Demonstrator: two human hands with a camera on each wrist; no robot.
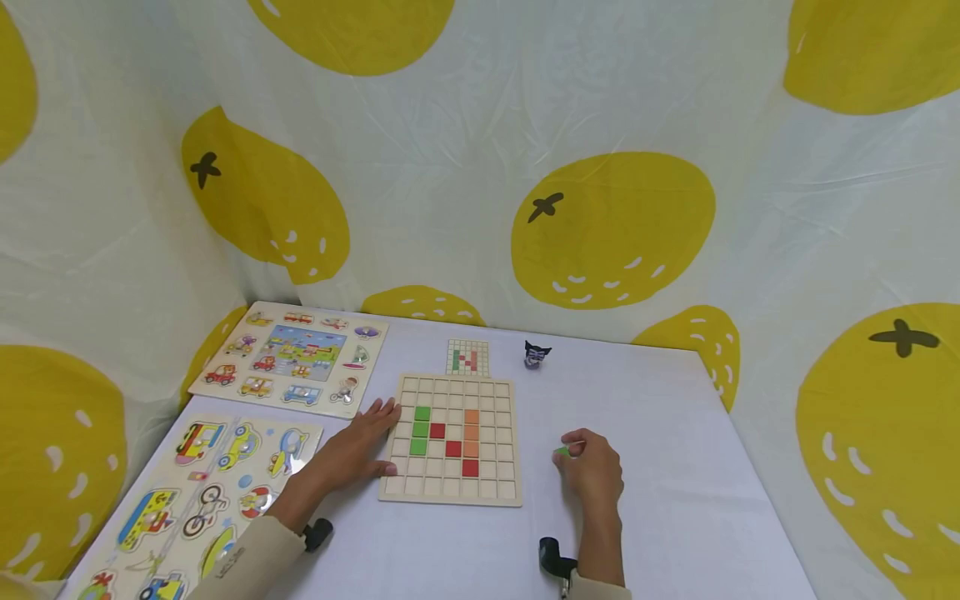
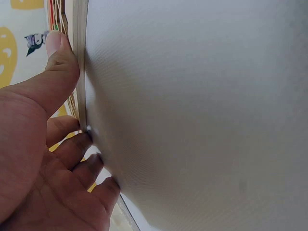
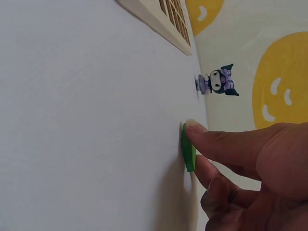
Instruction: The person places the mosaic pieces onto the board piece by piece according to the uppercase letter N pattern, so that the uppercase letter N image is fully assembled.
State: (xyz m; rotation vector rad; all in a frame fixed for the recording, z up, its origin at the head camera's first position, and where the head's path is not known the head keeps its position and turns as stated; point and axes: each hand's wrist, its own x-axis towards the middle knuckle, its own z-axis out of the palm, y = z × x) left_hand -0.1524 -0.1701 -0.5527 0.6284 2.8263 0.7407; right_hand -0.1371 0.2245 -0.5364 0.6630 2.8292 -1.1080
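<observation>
A wooden grid board (image 1: 495, 487) lies flat at mid-table. On it sit a column of three green tiles (image 1: 420, 430), three red tiles (image 1: 453, 449) stepping down diagonally, and a column of orange tiles (image 1: 471, 432) above the lowest red one. My left hand (image 1: 352, 454) rests at the board's left edge, fingers spread; in the left wrist view its thumb (image 2: 61, 60) lies along the board's side. Right of the board, my right hand (image 1: 595, 475) pinches a green tile (image 3: 188, 149) between thumb and fingers, low over the white cloth.
Behind the board lies a small printed pattern card (image 1: 483, 367) with a coloured grid. A dark-eared figurine (image 1: 536, 356) stands to its right. Two wooden vehicle puzzles take up the left side, one farther back (image 1: 360, 333) and one nearer (image 1: 255, 462). Lemon-print curtains surround the table.
</observation>
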